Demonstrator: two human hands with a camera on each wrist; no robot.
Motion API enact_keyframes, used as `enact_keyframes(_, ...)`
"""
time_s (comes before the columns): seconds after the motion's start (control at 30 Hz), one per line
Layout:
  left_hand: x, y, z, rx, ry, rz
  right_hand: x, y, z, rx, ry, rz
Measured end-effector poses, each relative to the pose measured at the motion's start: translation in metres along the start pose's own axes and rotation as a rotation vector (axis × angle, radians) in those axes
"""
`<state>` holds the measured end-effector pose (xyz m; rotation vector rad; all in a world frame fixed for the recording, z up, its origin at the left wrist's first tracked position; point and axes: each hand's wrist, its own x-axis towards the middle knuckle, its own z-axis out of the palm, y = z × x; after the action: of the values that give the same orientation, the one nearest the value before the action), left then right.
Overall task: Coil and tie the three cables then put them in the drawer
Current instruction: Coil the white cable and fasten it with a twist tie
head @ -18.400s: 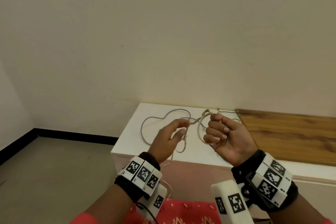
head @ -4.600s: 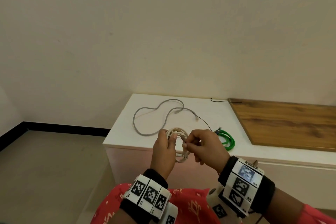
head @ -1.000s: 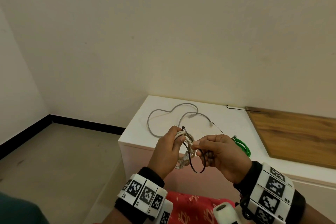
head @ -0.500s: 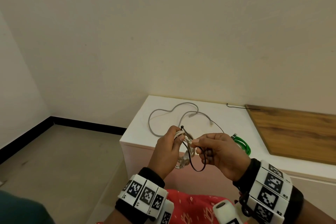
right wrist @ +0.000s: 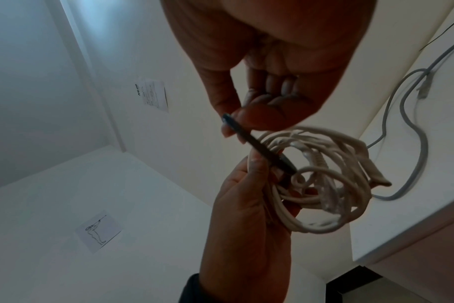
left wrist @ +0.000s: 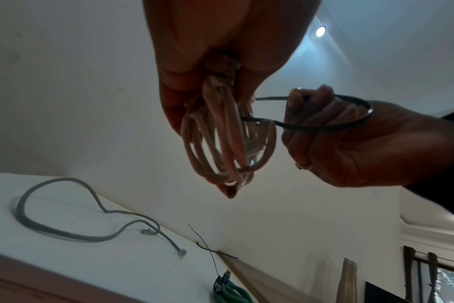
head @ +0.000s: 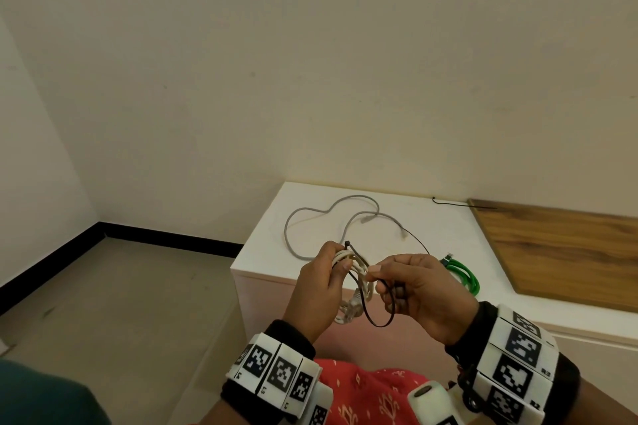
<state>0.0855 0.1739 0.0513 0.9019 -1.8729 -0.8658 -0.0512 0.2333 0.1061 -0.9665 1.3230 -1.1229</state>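
A coiled white cable (head: 355,290) (left wrist: 228,141) (right wrist: 324,184) hangs in the air in front of the cabinet, gripped at its top by my left hand (head: 321,283). A black zip tie (head: 374,316) (left wrist: 324,125) (right wrist: 262,149) loops through the coil. My right hand (head: 411,290) pinches the tie's tail between thumb and forefinger beside the coil. A loose grey cable (head: 331,221) (left wrist: 73,229) lies spread on the white cabinet top (head: 431,235). A coiled green cable (head: 462,274) (left wrist: 228,291) lies to its right.
Two spare black zip ties lie on the cabinet top, one at the back (head: 462,205), one beside the grey cable (head: 416,241). A wooden board (head: 566,248) covers the right part. The cabinet front (head: 272,307) shows below my hands. Bare floor lies to the left.
Since a second ago my right hand has drawn slightly right with the tie's tail; the tie's loop still hangs under the coil. Earlier, the white cable went from loose to coiled.
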Motion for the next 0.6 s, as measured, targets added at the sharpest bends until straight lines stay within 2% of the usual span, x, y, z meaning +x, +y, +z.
enact_keyframes(0.6, -0.0016, 0.0034, -0.0004, 0.009, 0.028, 0.010, -0.0007, -0.0006, 0.0023, 0.004, -0.010, 0.006)
